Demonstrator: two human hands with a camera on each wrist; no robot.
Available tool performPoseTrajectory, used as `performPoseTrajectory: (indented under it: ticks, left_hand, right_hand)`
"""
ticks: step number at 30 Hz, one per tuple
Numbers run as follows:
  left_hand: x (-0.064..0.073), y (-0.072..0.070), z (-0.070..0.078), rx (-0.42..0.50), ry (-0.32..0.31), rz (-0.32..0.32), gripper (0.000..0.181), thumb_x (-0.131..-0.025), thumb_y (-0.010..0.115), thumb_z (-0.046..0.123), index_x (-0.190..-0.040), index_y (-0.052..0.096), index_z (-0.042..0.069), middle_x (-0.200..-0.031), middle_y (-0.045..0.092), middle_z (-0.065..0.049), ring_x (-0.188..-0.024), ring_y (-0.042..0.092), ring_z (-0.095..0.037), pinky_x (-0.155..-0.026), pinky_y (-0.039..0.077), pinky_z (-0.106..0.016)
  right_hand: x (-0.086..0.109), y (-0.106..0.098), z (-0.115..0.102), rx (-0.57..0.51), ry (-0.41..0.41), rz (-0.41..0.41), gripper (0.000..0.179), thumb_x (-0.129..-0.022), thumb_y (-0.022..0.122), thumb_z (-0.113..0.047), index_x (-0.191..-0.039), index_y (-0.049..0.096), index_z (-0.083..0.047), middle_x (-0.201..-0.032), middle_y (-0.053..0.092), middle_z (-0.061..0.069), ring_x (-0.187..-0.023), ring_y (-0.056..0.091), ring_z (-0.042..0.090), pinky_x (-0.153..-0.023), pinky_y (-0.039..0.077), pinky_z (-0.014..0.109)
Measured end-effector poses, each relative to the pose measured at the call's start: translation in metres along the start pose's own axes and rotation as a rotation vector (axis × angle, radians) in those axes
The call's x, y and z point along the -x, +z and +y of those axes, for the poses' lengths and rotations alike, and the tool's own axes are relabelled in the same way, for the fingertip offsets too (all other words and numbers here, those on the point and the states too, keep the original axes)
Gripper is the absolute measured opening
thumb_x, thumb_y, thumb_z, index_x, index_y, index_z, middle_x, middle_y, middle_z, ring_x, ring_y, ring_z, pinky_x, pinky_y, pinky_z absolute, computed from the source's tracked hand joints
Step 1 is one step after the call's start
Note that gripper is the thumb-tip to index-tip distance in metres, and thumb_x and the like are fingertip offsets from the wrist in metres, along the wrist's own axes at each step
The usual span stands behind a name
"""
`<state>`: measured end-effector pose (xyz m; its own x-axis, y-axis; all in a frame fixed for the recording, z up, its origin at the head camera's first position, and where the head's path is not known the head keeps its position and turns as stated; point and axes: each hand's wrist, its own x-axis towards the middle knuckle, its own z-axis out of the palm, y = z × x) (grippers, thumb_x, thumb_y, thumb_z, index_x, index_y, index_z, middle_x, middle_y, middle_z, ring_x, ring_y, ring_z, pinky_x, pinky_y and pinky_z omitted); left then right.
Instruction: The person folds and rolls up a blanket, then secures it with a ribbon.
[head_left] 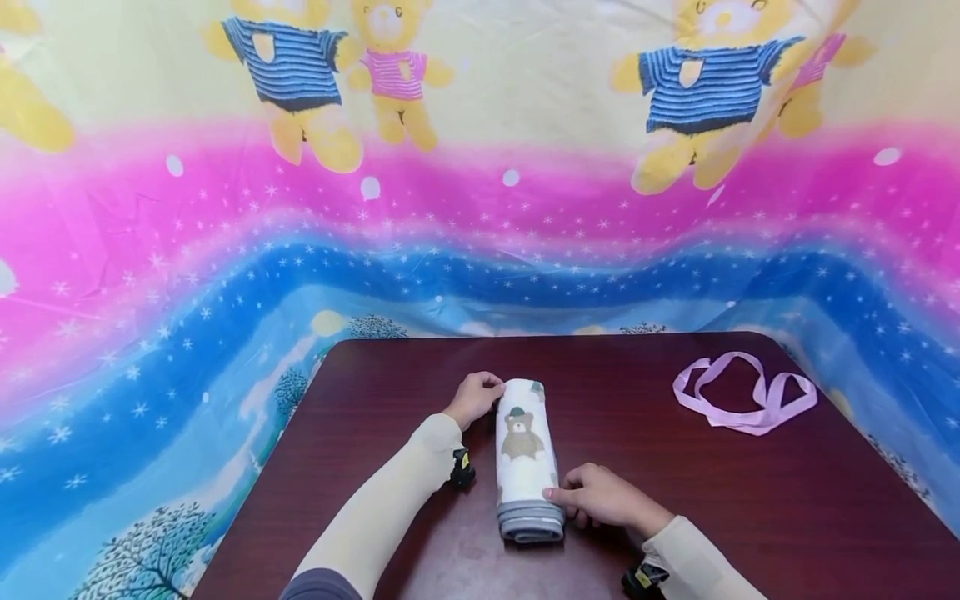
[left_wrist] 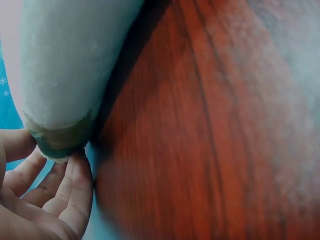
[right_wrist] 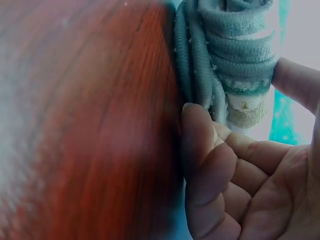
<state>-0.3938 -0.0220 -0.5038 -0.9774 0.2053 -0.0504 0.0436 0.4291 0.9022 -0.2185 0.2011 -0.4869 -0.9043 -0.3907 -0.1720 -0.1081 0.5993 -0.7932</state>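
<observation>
A white towel with a brown bear print and grey edging lies rolled up lengthwise on the table. At its far left corner, my left hand pinches the edge; in the left wrist view the thumb and fingertips meet round that end of the towel. My right hand grips the near right side, thumb on top. The right wrist view shows the stacked grey layers of the towel's end between the thumb and curled fingers. The towel's underside is hidden.
A pink ribbon lies in loose loops at the far right of the dark red-brown wooden table. Behind and beside the table hangs a cloth printed with bears and snowflakes.
</observation>
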Motion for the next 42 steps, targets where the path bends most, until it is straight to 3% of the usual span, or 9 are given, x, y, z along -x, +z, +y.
performPoseTrajectory:
  ticks: [7, 18, 28, 37, 42]
  left_hand:
    - [0.005, -0.001, 0.002, 0.02, 0.001, 0.0, 0.014, -0.099, 0.059, 0.022, -0.102, 0.066, 0.01, -0.098, 0.062, -0.004, -0.085, 0.062, -0.024, -0.071, 0.053, -0.034]
    - [0.014, -0.007, -0.002, 0.125, -0.005, -0.027, 0.015, -0.098, 0.061, 0.021, -0.106, 0.063, 0.008, -0.096, 0.063, -0.008, -0.077, 0.065, -0.02, -0.068, 0.054, -0.036]
    - [0.018, -0.018, 0.006, 0.07, 0.017, -0.039, 0.014, -0.097, 0.06, 0.015, -0.101, 0.066, 0.004, -0.1, 0.064, -0.015, -0.08, 0.065, -0.025, -0.072, 0.055, -0.038]
    - [0.017, -0.023, 0.031, 0.045, 0.136, -0.059, 0.017, -0.097, 0.06, 0.015, -0.101, 0.067, 0.0, -0.089, 0.068, -0.012, -0.081, 0.066, -0.032, -0.077, 0.053, -0.05]
    - [0.014, -0.015, 0.053, -0.047, 0.253, -0.102, 0.011, -0.096, 0.061, 0.014, -0.094, 0.068, 0.007, -0.087, 0.069, -0.008, -0.075, 0.067, -0.026, -0.066, 0.055, -0.039]
  right_hand:
    - [0.002, -0.003, 0.001, 0.014, -0.009, -0.008, 0.044, -0.092, 0.062, -0.049, -0.073, 0.063, -0.01, -0.062, 0.062, 0.002, -0.053, 0.059, 0.016, -0.043, 0.046, 0.032]
    - [0.006, -0.014, 0.005, 0.034, -0.023, -0.024, 0.043, -0.093, 0.061, -0.049, -0.075, 0.066, -0.011, -0.065, 0.064, 0.002, -0.055, 0.062, 0.018, -0.044, 0.048, 0.034]
    - [0.011, -0.028, 0.012, 0.06, -0.026, -0.006, 0.044, -0.094, 0.059, -0.048, -0.077, 0.066, -0.008, -0.068, 0.063, 0.002, -0.055, 0.062, 0.019, -0.045, 0.048, 0.033]
    - [0.027, -0.049, 0.028, 0.118, -0.047, 0.009, 0.027, -0.096, 0.062, -0.034, -0.085, 0.068, -0.01, -0.07, 0.061, 0.002, -0.055, 0.061, 0.02, -0.046, 0.047, 0.033]
    - [0.041, -0.063, 0.042, 0.123, -0.008, 0.049, 0.026, -0.095, 0.063, -0.033, -0.091, 0.069, -0.008, -0.071, 0.061, 0.002, -0.057, 0.061, 0.02, -0.049, 0.048, 0.032]
